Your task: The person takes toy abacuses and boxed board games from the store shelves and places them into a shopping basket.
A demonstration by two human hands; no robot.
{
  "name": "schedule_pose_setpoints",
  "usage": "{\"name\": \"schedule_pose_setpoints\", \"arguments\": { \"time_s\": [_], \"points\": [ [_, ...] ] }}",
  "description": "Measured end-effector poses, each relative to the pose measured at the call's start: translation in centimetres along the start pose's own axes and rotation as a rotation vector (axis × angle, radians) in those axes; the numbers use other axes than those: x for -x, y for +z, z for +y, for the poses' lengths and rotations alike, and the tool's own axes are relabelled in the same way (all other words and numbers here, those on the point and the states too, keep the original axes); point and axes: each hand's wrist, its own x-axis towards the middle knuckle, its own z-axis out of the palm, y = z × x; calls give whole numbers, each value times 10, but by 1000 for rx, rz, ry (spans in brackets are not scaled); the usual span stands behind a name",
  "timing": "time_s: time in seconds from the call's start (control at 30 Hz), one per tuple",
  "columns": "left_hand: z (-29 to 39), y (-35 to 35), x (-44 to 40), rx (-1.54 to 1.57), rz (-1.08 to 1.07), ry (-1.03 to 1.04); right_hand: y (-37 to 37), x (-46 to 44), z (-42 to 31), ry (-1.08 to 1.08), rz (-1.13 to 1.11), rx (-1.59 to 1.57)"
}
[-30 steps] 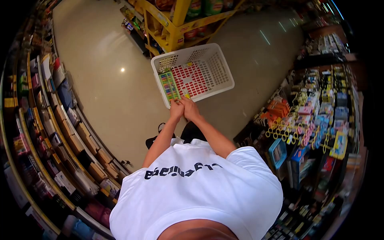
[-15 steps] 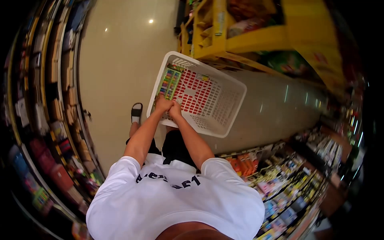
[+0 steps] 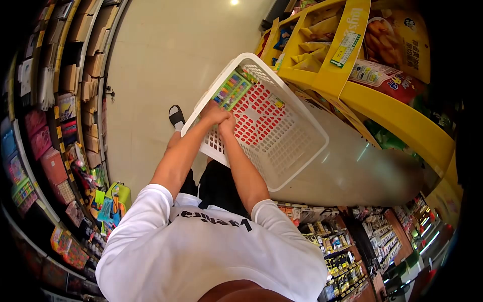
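Observation:
A white plastic basket (image 3: 308,160) with slotted walls stands tilted across the view in front of my legs. Red shows through many of its floor slots. Inside, along its left wall, lies a green-framed pack (image 3: 233,90) with rows of small multicoloured pieces. My left hand (image 3: 214,114) is closed over the basket's near left part, close to the pack's lower end. Right beside it, touching it, my right hand (image 3: 227,124) is closed too. Whatever the fingers of either hand grip is hidden from above.
To the right stands a yellow display rack (image 3: 327,75) of snack bags, close to the basket's far side. Stocked shelves (image 3: 65,126) run along the left. More shelves of small goods (image 3: 337,241) lie at the lower right. Shiny beige floor (image 3: 151,60) stretches ahead.
The view has turned, and the yellow rack looks larger and nearer. The basket appears further right and more tilted. Both hands stay together at its near left part.

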Motion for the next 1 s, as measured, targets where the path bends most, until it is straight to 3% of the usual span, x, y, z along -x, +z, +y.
{"name": "schedule_pose_setpoints", "arguments": {
  "time_s": [0.13,0.2,0.27,0.43,0.57,0.63,0.77,0.83,0.9,1.0],
  "points": [
    [-2,34,-9,-104,237,34,-10,18,-38,39,-22,-249],
    [1,36,6,-106,257,74,-22,19,-14,49,-44,-310],
    [14,29,33,-102,244,111,-32,35,-29,126,-85,-364],
    [32,30,91,-80,326,188,-58,69,-50,79,-78,-489],
    [33,24,144,10,322,314,-68,125,-104,-269,-133,-299],
    [28,12,179,69,375,348,-67,159,-132,-378,-75,-38],
    [9,-18,241,290,523,479,-44,226,-178,-461,-98,11],
    [-9,-36,263,392,572,517,-28,246,-187,-689,-96,319],
    [-35,-53,286,431,732,566,-3,271,-191,-740,-172,196],
    [-76,-86,320,480,868,642,38,319,-205,-987,-195,325]
  ]
}}
